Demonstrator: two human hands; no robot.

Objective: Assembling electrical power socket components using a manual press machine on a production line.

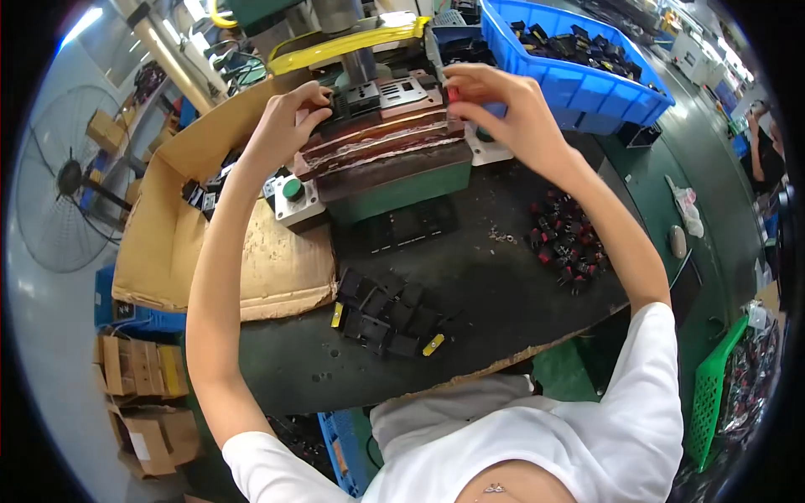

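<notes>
My left hand (283, 126) is at the left end of a press fixture (381, 138), thumb and fingertips closed on the end of a black plastic part (362, 99). That part lies on top of the fixture beside a slotted metal plate (404, 92). At the fixture's right end, my right hand (516, 109) pinches a small red part (453, 92) between thumb and fingers. Its inner side is hidden, so how it meets the fixture cannot be told. Green push buttons (293, 189) flank the fixture.
Black housings (390, 314) with yellow pieces lie in front of me on the dark table. Small red-and-black parts (570, 239) are heaped to the right, near scattered metal bits (503, 237). A cardboard box (285, 272) stands left; a blue bin (579, 80) of black parts stands far right.
</notes>
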